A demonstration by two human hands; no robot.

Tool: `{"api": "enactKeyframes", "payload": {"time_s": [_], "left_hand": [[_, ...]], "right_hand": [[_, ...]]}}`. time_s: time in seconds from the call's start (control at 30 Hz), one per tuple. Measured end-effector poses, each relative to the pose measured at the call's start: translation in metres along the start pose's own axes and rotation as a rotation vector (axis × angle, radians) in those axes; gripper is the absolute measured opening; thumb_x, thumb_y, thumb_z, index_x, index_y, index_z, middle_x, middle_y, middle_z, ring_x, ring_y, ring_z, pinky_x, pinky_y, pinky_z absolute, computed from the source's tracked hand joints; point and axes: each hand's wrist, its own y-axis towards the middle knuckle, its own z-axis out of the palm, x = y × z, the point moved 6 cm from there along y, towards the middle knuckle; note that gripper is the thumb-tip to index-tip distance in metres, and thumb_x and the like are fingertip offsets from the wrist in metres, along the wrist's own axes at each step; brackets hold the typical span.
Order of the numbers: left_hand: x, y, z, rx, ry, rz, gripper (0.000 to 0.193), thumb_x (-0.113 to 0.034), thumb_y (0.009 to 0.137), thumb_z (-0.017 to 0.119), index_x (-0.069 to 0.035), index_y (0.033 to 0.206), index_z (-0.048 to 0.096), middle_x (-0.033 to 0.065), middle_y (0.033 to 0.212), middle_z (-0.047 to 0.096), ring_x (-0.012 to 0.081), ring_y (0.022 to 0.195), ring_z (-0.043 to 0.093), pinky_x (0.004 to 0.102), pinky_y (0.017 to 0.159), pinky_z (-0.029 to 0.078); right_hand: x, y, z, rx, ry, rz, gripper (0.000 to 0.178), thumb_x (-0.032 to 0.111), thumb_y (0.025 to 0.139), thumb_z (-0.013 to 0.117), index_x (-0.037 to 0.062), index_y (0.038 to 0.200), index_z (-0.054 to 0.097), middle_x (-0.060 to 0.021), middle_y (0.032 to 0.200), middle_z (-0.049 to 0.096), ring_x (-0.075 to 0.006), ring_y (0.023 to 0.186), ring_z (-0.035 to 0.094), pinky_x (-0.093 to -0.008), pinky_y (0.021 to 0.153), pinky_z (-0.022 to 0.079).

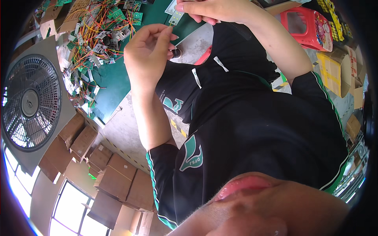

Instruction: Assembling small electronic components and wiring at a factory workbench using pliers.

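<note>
My right hand (214,11) is at the top edge, thumb and fingers closed on a small white strip board (175,18) with several yellowish squares, seemingly LEDs. Just left of it and lower, my left hand (147,55) makes a pinch by the board's lower end. A thin yellowish wire (170,26) shows at those fingertips, mostly hidden by them. Both hands are over the near edge of the green tabletop (112,80). Part of the board runs out of the picture at the top.
Green circuit boards with tangled red and yellow wires (104,37) heap on the table's left. A large fan (30,103) stands at the far left, cardboard boxes (116,177) below it. At right are a red plastic stool (321,33) and an open carton (332,72).
</note>
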Motion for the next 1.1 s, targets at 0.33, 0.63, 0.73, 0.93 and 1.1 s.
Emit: {"api": "enactKeyframes", "payload": {"time_s": [0.33, 0.63, 0.73, 0.93, 1.1], "left_hand": [[-0.022, -0.006, -0.004, -0.088, 0.179, 0.09, 0.011, -0.007, 0.1, 0.066, 0.001, 0.105, 0.07, 0.0081, 0.088, 0.076, 0.0094, 0.068, 0.068, 0.0236, 0.062, 0.053], [-0.032, -0.013, -0.001, -0.207, 0.567, 0.397, 0.009, -0.005, 0.091, 0.071, -0.004, 0.099, 0.074, 0.0084, 0.084, 0.074, 0.0133, 0.062, 0.065, 0.0285, 0.06, 0.052], [-0.029, -0.012, -0.003, -0.267, 0.57, 0.404, 0.011, -0.008, 0.089, 0.074, -0.005, 0.099, 0.077, 0.0085, 0.084, 0.074, 0.0139, 0.061, 0.063, 0.0301, 0.061, 0.052], [-0.024, -0.008, 0.004, -0.297, 0.59, 0.382, 0.016, -0.013, 0.085, 0.08, -0.006, 0.099, 0.078, 0.0091, 0.08, 0.07, 0.017, 0.061, 0.06, 0.0324, 0.06, 0.05], [-0.018, -0.005, 0.01, -0.293, 0.591, 0.374, 0.019, -0.018, 0.085, 0.08, -0.006, 0.1, 0.078, 0.01, 0.08, 0.069, 0.0192, 0.062, 0.061, 0.0341, 0.062, 0.05]], "right_hand": [[0.026, -0.012, 0.005, -0.011, -0.191, 0.031, 0.029, 0.026, 0.104, 0.064, 0.0033, 0.087, 0.06, -0.0001, 0.069, 0.062, -0.007, 0.057, 0.058, -0.0269, 0.051, 0.046], [0.026, -0.007, 0.007, -0.029, -0.148, -0.007, 0.029, 0.025, 0.104, 0.063, 0.0044, 0.085, 0.057, -0.0006, 0.068, 0.061, -0.0076, 0.056, 0.058, -0.0272, 0.05, 0.046], [0.021, -0.004, 0.008, -0.009, -0.107, -0.031, 0.028, 0.024, 0.104, 0.063, 0.0047, 0.085, 0.057, -0.0003, 0.068, 0.06, -0.0078, 0.055, 0.058, -0.0269, 0.049, 0.046], [0.012, -0.002, 0.006, -0.009, -0.093, -0.014, 0.028, 0.024, 0.104, 0.063, 0.0048, 0.085, 0.056, -0.0002, 0.069, 0.06, -0.0079, 0.055, 0.057, -0.0272, 0.049, 0.046], [0.012, 0.001, 0.001, 0.035, -0.146, 0.024, 0.027, 0.023, 0.104, 0.063, 0.0037, 0.085, 0.057, -0.0011, 0.068, 0.061, -0.009, 0.055, 0.058, -0.0281, 0.049, 0.046]]}}
